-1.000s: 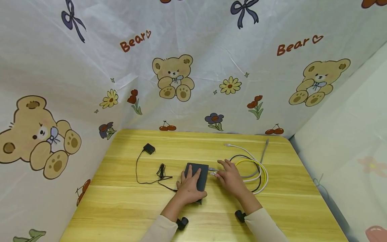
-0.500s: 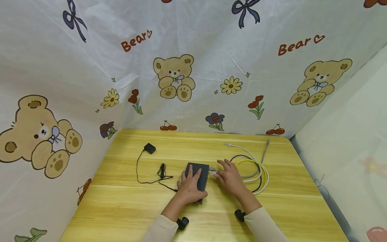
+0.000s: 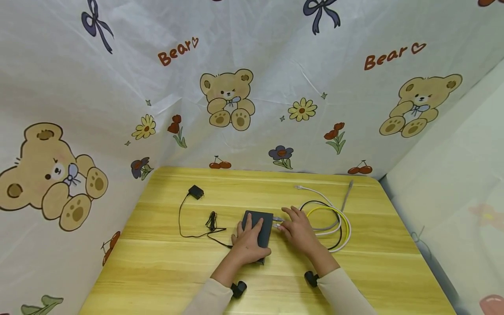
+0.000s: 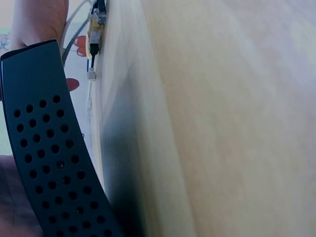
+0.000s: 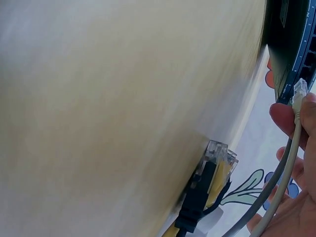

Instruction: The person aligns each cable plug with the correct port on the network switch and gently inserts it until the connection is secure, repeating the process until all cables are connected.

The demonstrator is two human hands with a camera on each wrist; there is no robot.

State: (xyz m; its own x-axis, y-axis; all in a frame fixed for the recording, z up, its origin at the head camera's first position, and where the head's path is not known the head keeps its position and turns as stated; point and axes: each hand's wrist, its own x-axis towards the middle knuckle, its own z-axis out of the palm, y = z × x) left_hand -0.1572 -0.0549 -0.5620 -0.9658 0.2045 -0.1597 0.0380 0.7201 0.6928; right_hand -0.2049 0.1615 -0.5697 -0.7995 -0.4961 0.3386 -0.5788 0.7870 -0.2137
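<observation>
My left hand (image 3: 247, 246) holds a dark network switch (image 3: 264, 218) down on the table. Two fingers stretch over its top; the thumb lies at its near right corner. In the left wrist view the vented side of the switch (image 4: 54, 148) shows. My right hand (image 3: 302, 232) pinches the clear plug of a whitish Ethernet cable (image 5: 292, 148) between thumb and finger. That plug (image 5: 299, 91) is right at a port in the row along the switch's side. Beside it, a grey Ethernet cable (image 3: 278, 219) runs to the same side of the switch.
Coiled white, yellow and black cables (image 3: 341, 214) lie right of the switch, with loose yellow and black plugs (image 5: 210, 180) near the right hand. A black power adapter (image 3: 195, 192) and its bundled cord (image 3: 211, 222) lie to the left. Printed curtain (image 3: 232, 144) borders the table (image 3: 165, 267).
The right hand's pinched plug has moved slightly left toward the switch's side. The left hand keeps its place on the switch. The whole view has shifted a little.
</observation>
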